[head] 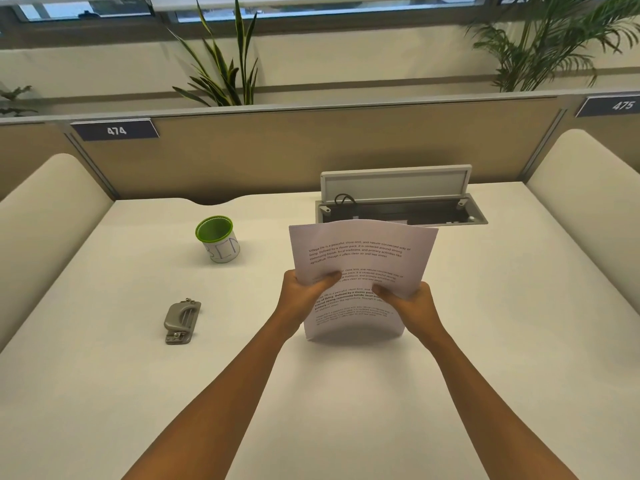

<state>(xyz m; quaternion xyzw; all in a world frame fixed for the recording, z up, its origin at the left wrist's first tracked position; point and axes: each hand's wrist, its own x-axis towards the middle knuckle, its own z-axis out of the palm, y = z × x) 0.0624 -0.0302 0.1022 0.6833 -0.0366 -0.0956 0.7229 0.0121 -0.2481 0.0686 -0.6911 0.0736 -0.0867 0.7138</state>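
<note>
A small stack of white printed sheets (360, 251) is held up above the white desk (104, 375), its top edge bowed. My left hand (304, 292) grips the stack's left edge, thumb on the front. My right hand (412, 299) grips its right edge, thumb also on the printed face. The sheets look slightly offset from one another. A grey metal hole punch (182, 321) lies on the desk to the left of my arms. A green-rimmed white cup (218, 239) stands farther back on the left.
An open cable hatch (401, 202) with its lid raised sits in the desk just behind the sheets. A tan partition (277, 150) with number plates closes the back. Padded side panels (45, 209) flank the desk. Plants stand behind the partition.
</note>
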